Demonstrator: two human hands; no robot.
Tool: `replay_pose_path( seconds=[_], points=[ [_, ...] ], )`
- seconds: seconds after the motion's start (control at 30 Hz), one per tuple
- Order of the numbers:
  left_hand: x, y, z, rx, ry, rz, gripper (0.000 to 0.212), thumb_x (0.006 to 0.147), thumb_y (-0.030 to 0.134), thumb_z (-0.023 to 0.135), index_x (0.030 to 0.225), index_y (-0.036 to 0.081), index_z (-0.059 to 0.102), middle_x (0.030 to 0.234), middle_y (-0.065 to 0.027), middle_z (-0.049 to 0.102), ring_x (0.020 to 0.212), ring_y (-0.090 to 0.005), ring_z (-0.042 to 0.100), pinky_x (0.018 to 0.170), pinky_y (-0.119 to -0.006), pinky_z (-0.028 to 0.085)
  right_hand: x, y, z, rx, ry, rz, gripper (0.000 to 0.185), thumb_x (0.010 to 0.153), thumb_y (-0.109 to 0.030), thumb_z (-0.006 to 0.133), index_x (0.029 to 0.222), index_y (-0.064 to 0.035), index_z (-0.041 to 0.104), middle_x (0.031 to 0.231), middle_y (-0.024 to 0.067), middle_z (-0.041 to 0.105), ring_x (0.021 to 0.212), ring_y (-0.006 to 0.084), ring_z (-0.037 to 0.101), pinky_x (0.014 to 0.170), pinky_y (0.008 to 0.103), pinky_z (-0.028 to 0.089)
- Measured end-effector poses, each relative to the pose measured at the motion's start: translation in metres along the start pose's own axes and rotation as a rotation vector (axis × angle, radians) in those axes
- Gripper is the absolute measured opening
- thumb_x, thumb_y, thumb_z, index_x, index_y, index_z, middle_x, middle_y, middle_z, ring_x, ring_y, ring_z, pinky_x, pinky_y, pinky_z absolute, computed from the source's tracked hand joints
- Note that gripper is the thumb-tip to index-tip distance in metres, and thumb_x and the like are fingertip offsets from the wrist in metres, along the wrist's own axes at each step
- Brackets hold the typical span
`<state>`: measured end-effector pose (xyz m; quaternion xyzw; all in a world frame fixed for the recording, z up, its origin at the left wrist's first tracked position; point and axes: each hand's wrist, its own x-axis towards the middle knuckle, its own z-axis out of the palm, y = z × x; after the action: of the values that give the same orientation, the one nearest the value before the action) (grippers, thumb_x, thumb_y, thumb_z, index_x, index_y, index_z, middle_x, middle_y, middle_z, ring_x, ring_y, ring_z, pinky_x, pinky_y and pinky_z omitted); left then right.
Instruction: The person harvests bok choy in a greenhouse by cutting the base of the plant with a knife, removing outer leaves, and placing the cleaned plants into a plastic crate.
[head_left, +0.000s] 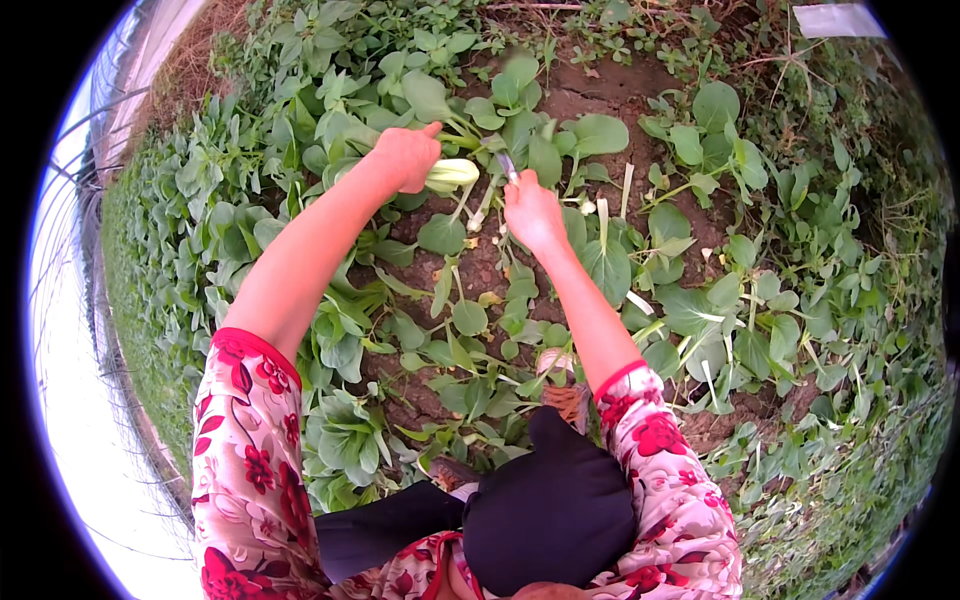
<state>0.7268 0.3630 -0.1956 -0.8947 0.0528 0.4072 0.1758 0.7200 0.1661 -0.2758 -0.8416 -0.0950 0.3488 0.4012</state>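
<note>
My left hand (409, 156) is closed around a pak choi head (453, 174), whose pale cut base points to the right. At its fingertips are the green stalks (459, 138) of another leafy plant; I cannot tell whether the fingers grip these too. In my right hand (532, 211) is a small knife (508, 166), its metal blade pointing up at the base of that plant. Leaves partly cover the blade's tip. Cut loose leaves with white stalks (604, 255) lie on the soil just right of my right hand.
Dense leafy greens (202, 217) grow along the left, beside a plastic-sheeted greenhouse wall (75, 300). More cut leaves (705, 322) lie scattered on the brown soil (611, 90) at right. My shoe (566, 397) stands among low plants below my right forearm.
</note>
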Motion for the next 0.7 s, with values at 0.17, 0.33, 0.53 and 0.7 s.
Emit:
replay_pose_path(
  seconds=[0.17,0.33,0.53,0.7],
  points=[
    [0.006,0.002,0.021,0.023,0.002,-0.009,0.034,0.069,0.006,0.066,0.102,0.008,0.064,0.132,-0.0063,0.049,0.093,-0.0254,0.066,0.078,-0.038,0.053,0.03,0.005,0.02,-0.019,0.068,0.03,0.03,0.093,-0.026,0.046,0.1,0.0034,0.05,0.088,0.0302,0.063,0.087,0.0471,0.061,0.081,0.0538,0.046],
    [0.0,-0.002,0.03,-0.051,0.022,-0.025,0.036,0.071,0.004,0.064,0.106,0.008,0.062,0.125,-0.0056,0.052,0.096,-0.0258,0.065,0.08,-0.039,0.051,0.017,0.007,0.028,0.074,0.129,0.039,0.029,0.093,-0.024,0.045,0.099,0.0036,0.052,0.088,0.0305,0.063,0.085,0.0472,0.061,0.079,0.0545,0.046],
    [-0.002,0.0,0.033,-0.09,0.021,-0.031,0.036,0.071,0.004,0.063,0.107,0.008,0.061,0.122,-0.0056,0.053,0.097,-0.0266,0.065,0.08,-0.039,0.052,0.03,0.008,0.029,-0.008,0.056,0.048,0.03,0.09,-0.02,0.046,0.101,0.0071,0.053,0.093,0.0323,0.063,0.091,0.0461,0.062,0.083,0.052,0.048],
    [-0.004,0.005,0.031,-0.105,0.07,-0.012,0.037,0.071,0.003,0.063,0.107,0.008,0.061,0.116,-0.0059,0.056,0.096,-0.027,0.065,0.079,-0.039,0.052,0.044,0.008,0.028,-0.058,0.017,0.007,0.032,0.087,-0.019,0.049,0.105,0.0062,0.055,0.096,0.0326,0.063,0.093,0.0453,0.062,0.086,0.0508,0.048]
  ],
)
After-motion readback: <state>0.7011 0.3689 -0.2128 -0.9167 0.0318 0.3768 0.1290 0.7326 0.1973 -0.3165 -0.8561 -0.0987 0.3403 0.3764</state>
